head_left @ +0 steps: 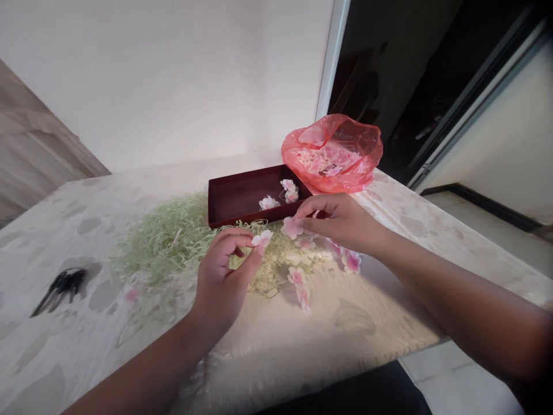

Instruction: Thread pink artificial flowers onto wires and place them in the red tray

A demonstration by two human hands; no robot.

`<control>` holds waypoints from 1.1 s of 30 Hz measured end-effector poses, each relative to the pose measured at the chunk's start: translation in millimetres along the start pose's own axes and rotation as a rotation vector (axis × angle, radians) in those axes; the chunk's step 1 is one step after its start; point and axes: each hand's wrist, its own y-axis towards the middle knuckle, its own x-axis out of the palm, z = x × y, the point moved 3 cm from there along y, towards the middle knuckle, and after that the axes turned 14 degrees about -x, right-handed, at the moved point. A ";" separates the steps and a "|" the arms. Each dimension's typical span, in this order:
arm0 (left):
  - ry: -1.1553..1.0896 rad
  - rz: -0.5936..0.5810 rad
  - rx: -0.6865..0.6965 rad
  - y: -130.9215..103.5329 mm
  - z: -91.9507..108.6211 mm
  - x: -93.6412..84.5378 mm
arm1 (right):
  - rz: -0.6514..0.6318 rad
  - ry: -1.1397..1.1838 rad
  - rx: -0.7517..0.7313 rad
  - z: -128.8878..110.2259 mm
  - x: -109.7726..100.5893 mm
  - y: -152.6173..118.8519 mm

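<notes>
My left hand (pixel 227 271) pinches a small white and pink flower (pixel 261 238) between thumb and fingertips. To its right, my right hand (pixel 334 222) holds a pink flower (pixel 292 227) by its edge, just in front of the dark red box (pixel 224 221). Inside that open box, white and pink flowers (pixel 290 191) lie toward the right side. Below both hands spreads a tangle of pale green artificial foliage (pixel 173 233). More pink flowers (pixel 297 276) rest on the tablecloth and foliage near my right wrist.
A translucent red plastic bag (pixel 367 173) with many pink flowers stands behind the box's right end. A bunch of keys (pixel 68 282) lies at the left of the patterned tablecloth (pixel 358 317). A wall rises behind the table, with a dark doorway at the right.
</notes>
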 end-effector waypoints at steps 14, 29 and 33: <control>0.373 0.058 0.482 -5.8 17.7 -0.9 | 0.051 0.784 0.263 6.9 46.5 -18.7; 0.417 0.039 0.472 -5.9 17.2 2.6 | 0.032 0.965 0.269 7.5 49.8 -21.0; 0.385 0.008 0.350 -4.6 12.3 0.8 | 0.015 0.986 0.258 6.2 49.9 -21.2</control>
